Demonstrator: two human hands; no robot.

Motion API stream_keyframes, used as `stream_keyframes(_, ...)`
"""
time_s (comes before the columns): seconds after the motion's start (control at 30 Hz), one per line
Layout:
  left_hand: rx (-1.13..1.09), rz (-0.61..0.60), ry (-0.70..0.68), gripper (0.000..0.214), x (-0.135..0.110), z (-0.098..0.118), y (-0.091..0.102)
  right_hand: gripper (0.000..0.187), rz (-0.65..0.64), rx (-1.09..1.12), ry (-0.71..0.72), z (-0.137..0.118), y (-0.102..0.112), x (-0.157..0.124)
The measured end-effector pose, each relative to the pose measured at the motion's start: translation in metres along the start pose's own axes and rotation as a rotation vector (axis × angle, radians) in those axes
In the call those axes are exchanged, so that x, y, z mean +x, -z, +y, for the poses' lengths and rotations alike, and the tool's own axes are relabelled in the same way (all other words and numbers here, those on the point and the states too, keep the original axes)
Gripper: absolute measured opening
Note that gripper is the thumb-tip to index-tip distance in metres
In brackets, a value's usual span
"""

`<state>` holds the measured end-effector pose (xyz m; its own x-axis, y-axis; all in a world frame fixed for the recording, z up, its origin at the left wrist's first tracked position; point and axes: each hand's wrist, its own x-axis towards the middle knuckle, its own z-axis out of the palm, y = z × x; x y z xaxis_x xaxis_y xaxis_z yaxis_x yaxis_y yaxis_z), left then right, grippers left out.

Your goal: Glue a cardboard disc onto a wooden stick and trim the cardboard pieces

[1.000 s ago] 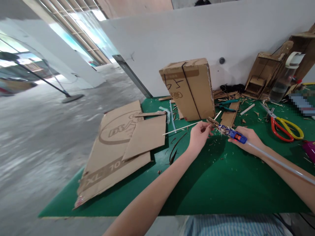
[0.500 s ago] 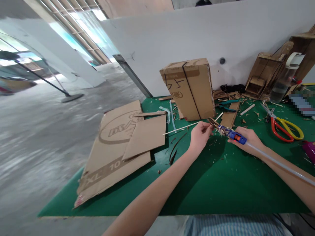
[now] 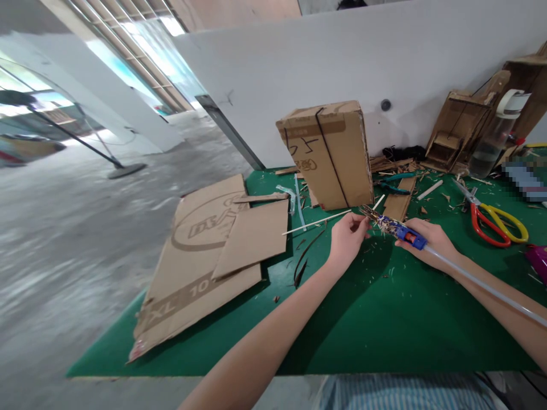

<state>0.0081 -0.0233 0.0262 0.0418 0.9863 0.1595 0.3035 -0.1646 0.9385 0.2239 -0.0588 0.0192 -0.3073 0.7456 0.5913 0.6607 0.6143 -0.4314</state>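
My right hand (image 3: 429,244) is closed around a blue glue gun (image 3: 400,230) with a clear glue stick (image 3: 482,287) trailing back over my forearm. Its debris-covered nozzle points left toward my left hand (image 3: 347,238). The left hand's fingers are pinched at the nozzle tip, on a small bit I cannot make out. A thin white stick (image 3: 316,221) lies on the green mat (image 3: 376,319) just left of that hand. An upright cardboard box (image 3: 327,154) stands right behind both hands.
Flat cardboard sheets (image 3: 205,256) overhang the mat's left edge. Red and yellow scissors (image 3: 496,219), teal pliers (image 3: 391,185), a water bottle (image 3: 493,136) and a cardboard model (image 3: 457,128) sit at the back right. Scraps litter the mat. A white partition wall (image 3: 342,62) runs behind.
The glue gun and my right hand have shifted very slightly up and left; my left hand stays pinched at the nozzle.
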Motion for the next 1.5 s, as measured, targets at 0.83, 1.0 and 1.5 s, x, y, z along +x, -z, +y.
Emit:
stream_keyframes(0.83,-0.578,0.031,0.207,0.043,0.006,0.0,0.002,0.028,0.015,0.24,-0.378,-0.001,0.002,0.004)
stream_keyframes(1.0,-0.582,0.018,0.194,0.043,0.005,-0.001,0.001,0.025,0.029,0.199,-0.342,-0.001,0.004,0.004)
stream_keyframes(1.5,-0.533,-0.055,0.141,0.039,0.002,-0.004,-0.004,0.026,0.014,0.12,-0.034,-0.008,0.003,0.002)
